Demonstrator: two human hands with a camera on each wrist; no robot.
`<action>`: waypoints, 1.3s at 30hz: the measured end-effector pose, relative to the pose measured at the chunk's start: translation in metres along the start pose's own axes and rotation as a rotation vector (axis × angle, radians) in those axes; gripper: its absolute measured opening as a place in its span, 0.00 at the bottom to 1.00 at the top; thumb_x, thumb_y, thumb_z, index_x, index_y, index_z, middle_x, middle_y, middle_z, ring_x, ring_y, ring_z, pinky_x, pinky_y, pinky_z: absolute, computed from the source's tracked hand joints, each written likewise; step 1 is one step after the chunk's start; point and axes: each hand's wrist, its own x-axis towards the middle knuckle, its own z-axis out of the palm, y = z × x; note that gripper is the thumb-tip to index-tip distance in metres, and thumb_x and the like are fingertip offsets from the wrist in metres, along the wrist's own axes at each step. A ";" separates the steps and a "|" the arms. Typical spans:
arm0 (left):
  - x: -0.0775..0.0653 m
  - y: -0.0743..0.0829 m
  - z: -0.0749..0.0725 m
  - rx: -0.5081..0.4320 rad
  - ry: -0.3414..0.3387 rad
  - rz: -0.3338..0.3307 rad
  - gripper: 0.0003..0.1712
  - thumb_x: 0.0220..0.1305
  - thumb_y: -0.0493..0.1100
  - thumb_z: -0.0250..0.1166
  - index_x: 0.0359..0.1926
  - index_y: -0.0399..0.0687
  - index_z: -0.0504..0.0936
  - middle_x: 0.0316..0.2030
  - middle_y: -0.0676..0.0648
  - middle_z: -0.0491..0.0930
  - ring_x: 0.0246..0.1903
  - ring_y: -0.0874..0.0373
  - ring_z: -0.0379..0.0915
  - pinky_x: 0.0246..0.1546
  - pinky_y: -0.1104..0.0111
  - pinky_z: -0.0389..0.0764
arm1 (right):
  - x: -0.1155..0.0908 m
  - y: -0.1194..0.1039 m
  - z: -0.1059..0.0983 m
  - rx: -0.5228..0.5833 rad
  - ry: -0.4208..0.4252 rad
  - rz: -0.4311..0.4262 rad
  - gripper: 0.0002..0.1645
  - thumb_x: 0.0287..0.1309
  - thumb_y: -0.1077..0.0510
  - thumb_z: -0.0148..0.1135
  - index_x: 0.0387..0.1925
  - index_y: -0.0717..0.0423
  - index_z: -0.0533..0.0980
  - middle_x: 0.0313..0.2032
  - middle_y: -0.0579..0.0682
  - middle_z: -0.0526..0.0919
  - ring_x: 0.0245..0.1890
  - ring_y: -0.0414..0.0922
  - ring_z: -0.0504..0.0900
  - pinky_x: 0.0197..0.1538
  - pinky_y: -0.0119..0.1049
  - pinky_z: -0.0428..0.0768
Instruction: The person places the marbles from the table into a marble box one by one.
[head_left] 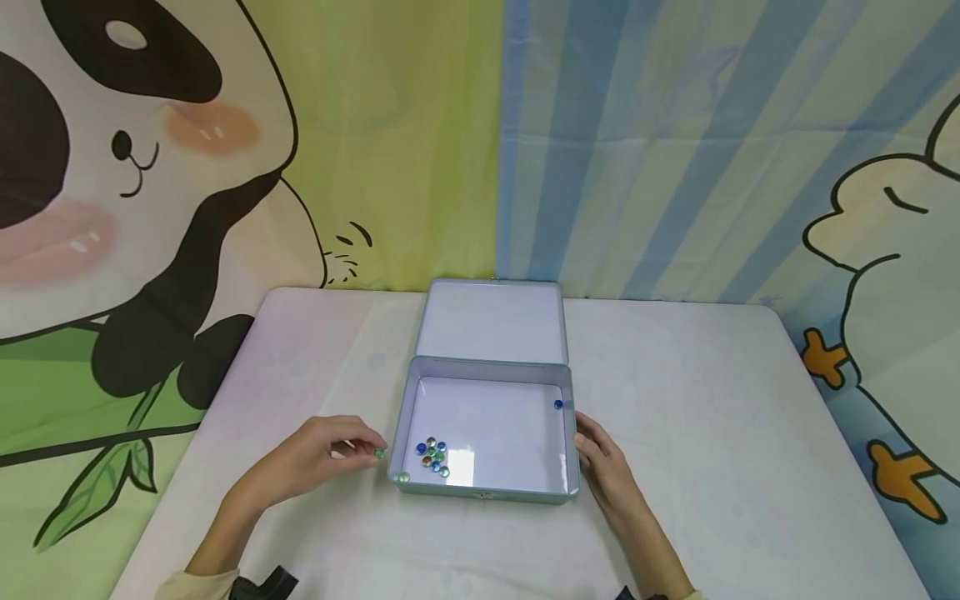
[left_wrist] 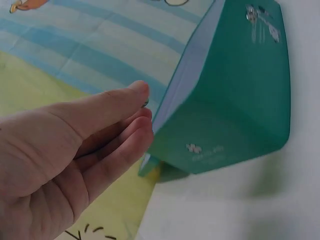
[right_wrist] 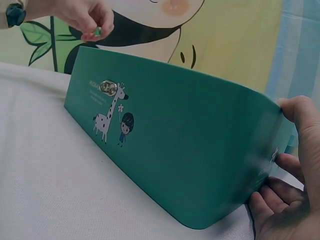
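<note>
Between thumb and fingertips, my left hand (head_left: 318, 457) pinches a small green glass marble (head_left: 378, 453), just outside the box's left wall. In the left wrist view the fingers mostly hide this marble (left_wrist: 145, 104). A green tin box (head_left: 487, 493) with a white inside stands uncovered, its hinged lid (head_left: 491, 321) laid back. Several coloured marbles (head_left: 431, 454) cluster at its front left. One pale green marble (head_left: 403, 477) sits in the front-left corner, and a blue marble (head_left: 558, 404) lies by the right wall. My right hand (head_left: 611, 471) rests its fingers and thumb against the right outer wall.
The box stands on a white-covered table (head_left: 712, 400). Behind it hangs a curtain (head_left: 652, 150) with yellow and blue stripes, and a cartoon panda fills the left side. A metal clasp (right_wrist: 108, 88) and a printed giraffe mark the box's front.
</note>
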 end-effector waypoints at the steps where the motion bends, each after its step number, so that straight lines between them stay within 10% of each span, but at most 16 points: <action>1: 0.001 0.003 0.001 -0.010 -0.002 0.023 0.08 0.61 0.47 0.68 0.42 0.59 0.84 0.36 0.63 0.83 0.35 0.71 0.77 0.36 0.74 0.81 | 0.000 0.000 0.000 0.002 0.000 -0.004 0.35 0.68 0.54 0.52 0.71 0.61 0.56 0.72 0.60 0.59 0.62 0.34 0.68 0.56 0.16 0.70; 11: 0.044 0.034 0.022 -0.133 -0.140 0.016 0.11 0.61 0.45 0.68 0.43 0.47 0.84 0.36 0.58 0.84 0.35 0.69 0.78 0.38 0.73 0.82 | 0.000 -0.001 -0.001 0.004 -0.003 -0.012 0.35 0.68 0.54 0.52 0.71 0.61 0.56 0.72 0.60 0.58 0.57 0.27 0.71 0.56 0.16 0.71; 22: 0.149 0.061 0.067 0.319 -0.378 0.082 0.06 0.58 0.43 0.71 0.34 0.49 0.81 0.26 0.58 0.78 0.28 0.69 0.69 0.33 0.78 0.72 | -0.003 -0.003 0.000 -0.004 -0.024 -0.004 0.36 0.70 0.53 0.50 0.72 0.61 0.53 0.73 0.60 0.56 0.70 0.48 0.59 0.57 0.15 0.69; 39: 0.198 0.058 0.121 0.425 -0.507 0.076 0.04 0.56 0.40 0.71 0.32 0.49 0.83 0.27 0.57 0.79 0.28 0.67 0.69 0.32 0.77 0.71 | -0.004 -0.002 0.001 0.017 -0.016 -0.024 0.34 0.68 0.55 0.51 0.71 0.62 0.56 0.71 0.61 0.59 0.66 0.46 0.66 0.57 0.18 0.71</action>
